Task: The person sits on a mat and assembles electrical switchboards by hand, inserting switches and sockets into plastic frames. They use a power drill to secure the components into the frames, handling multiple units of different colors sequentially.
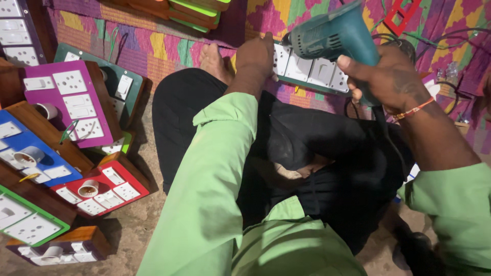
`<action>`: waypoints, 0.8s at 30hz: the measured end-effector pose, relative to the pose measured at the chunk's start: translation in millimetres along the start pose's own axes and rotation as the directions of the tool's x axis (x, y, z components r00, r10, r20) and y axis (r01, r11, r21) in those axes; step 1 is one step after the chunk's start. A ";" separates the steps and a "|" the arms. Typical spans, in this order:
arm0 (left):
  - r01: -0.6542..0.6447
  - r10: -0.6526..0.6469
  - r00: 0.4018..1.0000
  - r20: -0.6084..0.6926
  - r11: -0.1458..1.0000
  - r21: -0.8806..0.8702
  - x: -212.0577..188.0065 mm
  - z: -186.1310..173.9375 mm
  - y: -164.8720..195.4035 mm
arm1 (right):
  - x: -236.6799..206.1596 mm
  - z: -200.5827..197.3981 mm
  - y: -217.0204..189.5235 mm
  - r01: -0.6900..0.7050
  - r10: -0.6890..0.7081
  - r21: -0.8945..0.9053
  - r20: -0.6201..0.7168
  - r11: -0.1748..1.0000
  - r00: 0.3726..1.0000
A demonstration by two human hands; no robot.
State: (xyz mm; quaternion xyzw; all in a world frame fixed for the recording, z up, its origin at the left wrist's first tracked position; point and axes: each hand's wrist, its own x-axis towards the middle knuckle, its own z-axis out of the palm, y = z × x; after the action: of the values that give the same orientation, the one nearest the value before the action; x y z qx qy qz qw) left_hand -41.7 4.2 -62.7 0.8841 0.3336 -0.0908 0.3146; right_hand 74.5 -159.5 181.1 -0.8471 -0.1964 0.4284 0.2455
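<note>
At twelve o'clock, the left hand point(254, 55) presses flat on the long white-switched board point(312, 71) to steady it, while the right hand point(388, 76), fingers wrapped tight, aims the teal electric drill point(332, 36) down onto it.

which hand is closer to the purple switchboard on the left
Left. The left hand presses the white switch panel, well right of the purple switchboard; the right hand, gripping the teal drill, is farther right.
</note>
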 end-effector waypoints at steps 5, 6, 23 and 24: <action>0.002 -0.002 1.000 -0.014 1.000 -0.026 -2.8 -5.1 1.2 | 6.2 -0.5 -6.9 0.003 0.000 -0.092 0.037 0.996 0.999; -0.007 0.005 0.998 -0.059 1.000 -0.030 -2.4 -4.4 0.7 | 7.8 -0.8 -8.9 0.012 -0.006 -0.094 0.055 0.996 0.998; -0.031 0.027 0.997 -0.077 0.998 -0.054 2.1 6.5 -2.3 | 24.3 -17.9 -38.3 -0.077 0.095 -0.578 0.002 0.812 0.995; -0.045 0.038 0.992 -0.123 0.997 -0.057 0.5 5.1 -2.1 | 26.7 -17.1 -37.3 -0.045 0.080 -0.584 0.034 0.810 0.996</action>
State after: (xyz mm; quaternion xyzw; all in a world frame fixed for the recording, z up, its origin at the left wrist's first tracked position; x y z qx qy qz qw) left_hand -42.4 2.5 -67.9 0.8849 0.3364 -0.0201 0.3217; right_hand 98.9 -119.4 194.9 -0.8750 -0.2971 0.3796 -0.0457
